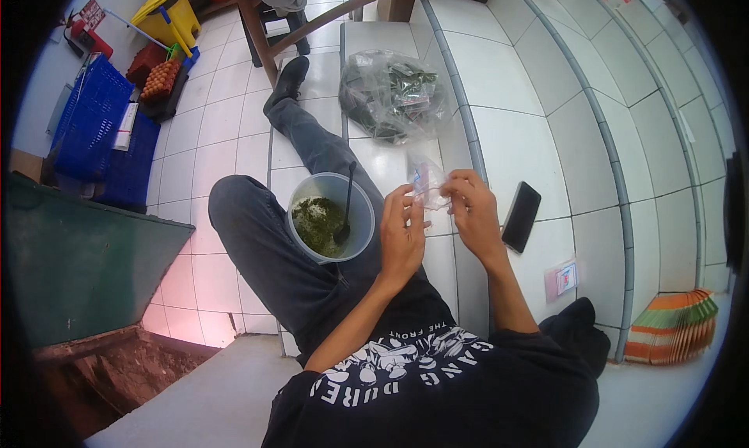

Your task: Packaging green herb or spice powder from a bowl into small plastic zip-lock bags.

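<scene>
A small clear plastic bag (429, 184) with printing on it is stretched between my two hands. My left hand (402, 234) pinches its near left side with the fingertips. My right hand (475, 211) grips the bag's right edge between thumb and fingers. On my lap, left of the hands, rests a translucent plastic tub (366, 228) holding green crumbled leaf matter (316, 225) with some white powder. A dark spoon (345, 220) leans in it, handle against the rim. Beyond the hands, a large clear plastic bag (395, 97) contains several small packets of green stuff.
On the tiled step at right lie a black smartphone (522, 217) and a small pink packet (562, 279). A dark cloth (576, 337) and fanned striped paper (673, 328) sit nearby. Blue crates (88, 120), an egg tray (161, 79) and a floor opening (129, 378) are at left.
</scene>
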`<action>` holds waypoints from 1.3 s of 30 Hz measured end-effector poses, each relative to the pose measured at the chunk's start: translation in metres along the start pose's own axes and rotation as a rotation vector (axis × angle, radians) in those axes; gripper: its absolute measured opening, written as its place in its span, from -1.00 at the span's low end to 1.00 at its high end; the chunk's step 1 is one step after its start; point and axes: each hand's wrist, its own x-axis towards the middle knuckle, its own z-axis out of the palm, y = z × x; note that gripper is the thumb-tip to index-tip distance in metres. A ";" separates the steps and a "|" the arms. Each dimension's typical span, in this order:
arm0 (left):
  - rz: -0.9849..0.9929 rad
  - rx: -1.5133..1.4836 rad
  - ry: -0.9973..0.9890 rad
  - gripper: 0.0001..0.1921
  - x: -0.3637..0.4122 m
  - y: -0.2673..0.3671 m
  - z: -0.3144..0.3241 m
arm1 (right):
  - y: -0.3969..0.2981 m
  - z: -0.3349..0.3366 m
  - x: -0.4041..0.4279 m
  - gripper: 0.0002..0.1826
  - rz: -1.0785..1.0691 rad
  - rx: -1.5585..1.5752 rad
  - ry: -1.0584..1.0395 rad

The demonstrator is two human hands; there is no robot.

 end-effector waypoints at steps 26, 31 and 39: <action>0.473 0.344 -0.361 -0.85 -0.003 -0.004 0.002 | 0.018 -0.017 -0.005 -0.60 -0.014 0.061 -0.260; 0.505 0.380 -0.422 -0.79 0.000 -0.005 -0.004 | 0.011 -0.015 -0.006 -0.72 0.191 0.248 -0.175; 0.440 0.374 -0.378 -0.54 -0.015 0.005 -0.003 | 0.077 -0.101 0.038 -0.83 0.017 -0.411 0.578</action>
